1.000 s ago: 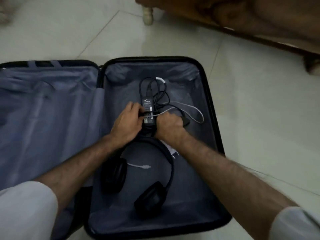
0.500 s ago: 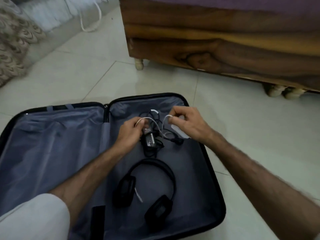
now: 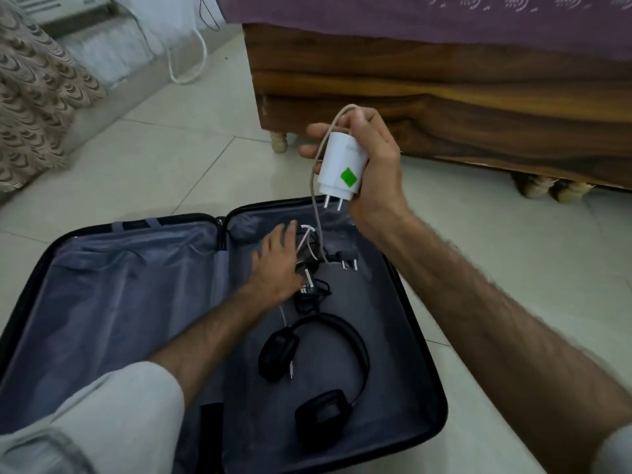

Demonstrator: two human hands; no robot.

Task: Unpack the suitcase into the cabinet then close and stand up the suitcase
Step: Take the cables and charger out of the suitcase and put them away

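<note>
Lying open on the floor, the suitcase is not yet emptied. In its right half remain black headphones toward the near edge and a black power adapter with tangled cords toward the far edge. The right hand is curled round a white charger, lifted above the far edge with its cord trailing down into the tangle. The left hand rests on the adapter, fingers fairly straight. No cabinet is in view. Closing and standing the case are left. The charger bears a green sticker; the adapter's label is unreadable.
</note>
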